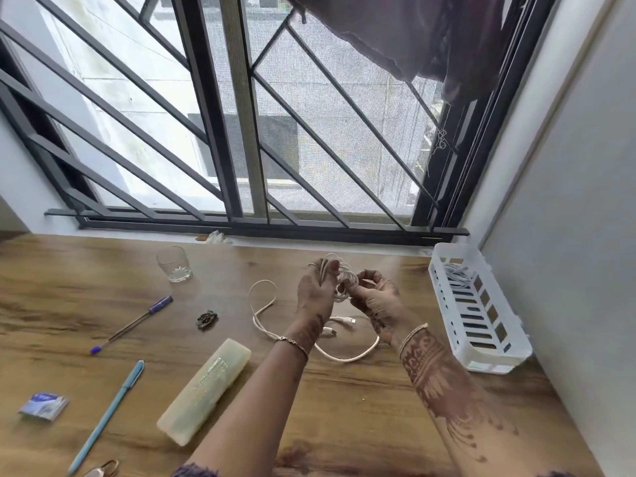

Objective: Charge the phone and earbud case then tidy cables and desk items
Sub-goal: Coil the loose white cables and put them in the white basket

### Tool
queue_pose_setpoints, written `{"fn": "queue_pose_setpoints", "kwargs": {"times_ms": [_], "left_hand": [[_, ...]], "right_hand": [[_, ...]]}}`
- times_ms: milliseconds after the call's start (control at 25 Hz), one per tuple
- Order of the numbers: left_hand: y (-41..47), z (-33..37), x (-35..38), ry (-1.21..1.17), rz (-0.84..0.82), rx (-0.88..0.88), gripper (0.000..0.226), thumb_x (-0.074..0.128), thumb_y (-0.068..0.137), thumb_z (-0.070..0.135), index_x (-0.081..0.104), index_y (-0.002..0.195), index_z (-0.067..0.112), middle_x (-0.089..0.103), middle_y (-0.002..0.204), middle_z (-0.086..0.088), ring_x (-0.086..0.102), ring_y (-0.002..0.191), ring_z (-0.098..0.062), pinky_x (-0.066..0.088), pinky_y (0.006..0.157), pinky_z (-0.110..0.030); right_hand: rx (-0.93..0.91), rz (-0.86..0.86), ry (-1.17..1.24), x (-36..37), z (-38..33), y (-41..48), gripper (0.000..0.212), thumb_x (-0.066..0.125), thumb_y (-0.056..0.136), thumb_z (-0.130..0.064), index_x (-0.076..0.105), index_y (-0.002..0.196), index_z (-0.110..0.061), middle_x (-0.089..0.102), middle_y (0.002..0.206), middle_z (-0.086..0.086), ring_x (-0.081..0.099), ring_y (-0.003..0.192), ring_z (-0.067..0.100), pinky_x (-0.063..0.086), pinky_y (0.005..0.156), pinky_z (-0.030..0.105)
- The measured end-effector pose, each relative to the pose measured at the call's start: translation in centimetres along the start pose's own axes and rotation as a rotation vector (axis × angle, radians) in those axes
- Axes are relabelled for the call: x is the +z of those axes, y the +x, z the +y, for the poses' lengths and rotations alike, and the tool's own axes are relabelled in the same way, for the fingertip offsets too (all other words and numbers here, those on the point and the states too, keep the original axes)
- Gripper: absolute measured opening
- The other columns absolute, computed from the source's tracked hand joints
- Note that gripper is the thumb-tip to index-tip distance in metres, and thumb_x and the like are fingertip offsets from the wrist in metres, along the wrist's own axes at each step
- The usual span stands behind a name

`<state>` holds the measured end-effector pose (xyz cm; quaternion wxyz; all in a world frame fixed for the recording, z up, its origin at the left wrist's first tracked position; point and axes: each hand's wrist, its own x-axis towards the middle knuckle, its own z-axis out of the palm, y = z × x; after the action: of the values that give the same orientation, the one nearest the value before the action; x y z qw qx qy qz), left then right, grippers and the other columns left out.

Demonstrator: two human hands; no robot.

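Above the wooden desk (344, 407) my left hand (316, 290) grips a coiled bundle of white cable (340, 270). My right hand (375, 294) pinches the same coil from the right side. A second white cable (261, 315) lies loose on the desk below my hands, its two plugs (340, 323) near my left wrist. A white slotted basket (481, 321) stands at the right against the wall, with another white cable (456, 273) inside its far end. No phone or earbud case is in view.
A glass tumbler (173, 265) stands at the back left. A purple pen (132, 325), a blue pen (106, 414), a dark hair clip (206, 319), a pale long case (204, 390) and a blue packet (44, 406) lie on the left half. The window grille runs behind.
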<state>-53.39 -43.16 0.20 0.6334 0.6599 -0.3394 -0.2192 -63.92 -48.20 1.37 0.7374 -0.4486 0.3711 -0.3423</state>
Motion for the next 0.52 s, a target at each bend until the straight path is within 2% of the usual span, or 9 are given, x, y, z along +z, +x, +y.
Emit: {"fn": "queue_pose_setpoints", "kwargs": {"times_ms": [160, 240, 320, 400, 520], "left_hand": [[-0.1, 0.0, 0.2, -0.122, -0.010, -0.037, 0.013, 0.059, 0.091, 0.029, 0.062, 0.080, 0.024, 0.065, 0.075, 0.004, 0.059, 0.070, -0.008, 0.050, 0.071, -0.031], [0.0, -0.2, 0.1, -0.120, -0.001, -0.046, 0.015, 0.059, 0.092, 0.029, 0.062, 0.078, 0.025, 0.065, 0.074, 0.005, 0.060, 0.068, -0.009, 0.051, 0.069, -0.029], [0.2, -0.4, -0.1, -0.121, -0.005, -0.068, 0.016, 0.057, 0.093, 0.029, 0.062, 0.078, 0.026, 0.065, 0.075, 0.006, 0.061, 0.066, -0.010, 0.052, 0.064, -0.026], [0.1, -0.4, -0.1, -0.169, -0.026, -0.104, 0.016, 0.056, 0.094, 0.025, 0.061, 0.079, 0.025, 0.064, 0.075, 0.005, 0.061, 0.059, -0.006, 0.051, 0.053, -0.020], [0.0, -0.2, 0.0, -0.205, -0.048, -0.131, 0.013, 0.054, 0.095, 0.021, 0.061, 0.085, 0.017, 0.062, 0.074, 0.001, 0.060, 0.051, 0.002, 0.048, 0.047, -0.015]], "right_hand": [[-0.037, -0.022, -0.123, -0.3, -0.1, -0.3, 0.025, 0.071, 0.083, -0.008, 0.050, 0.083, -0.022, 0.064, 0.075, -0.004, 0.057, 0.063, 0.004, 0.038, 0.062, 0.022], [-0.124, -0.032, -0.173, -0.2, 0.1, -0.4, 0.024, 0.069, 0.084, -0.007, 0.049, 0.085, -0.021, 0.065, 0.077, 0.000, 0.058, 0.065, 0.006, 0.042, 0.062, 0.021], [-0.298, 0.005, -0.290, 0.1, 0.6, -0.3, 0.023, 0.068, 0.085, -0.002, 0.051, 0.090, -0.017, 0.063, 0.086, 0.005, 0.063, 0.066, 0.010, 0.051, 0.060, 0.021], [-0.522, 0.085, -0.561, 0.2, 0.9, 0.0, 0.023, 0.067, 0.083, -0.001, 0.056, 0.094, -0.018, 0.059, 0.098, 0.003, 0.066, 0.073, 0.014, 0.054, 0.061, 0.026], [-0.797, 0.162, -0.922, 0.7, 1.1, -0.6, 0.021, 0.063, 0.083, -0.002, 0.067, 0.094, -0.019, 0.053, 0.112, -0.001, 0.060, 0.083, 0.007, 0.048, 0.070, 0.012]]}}
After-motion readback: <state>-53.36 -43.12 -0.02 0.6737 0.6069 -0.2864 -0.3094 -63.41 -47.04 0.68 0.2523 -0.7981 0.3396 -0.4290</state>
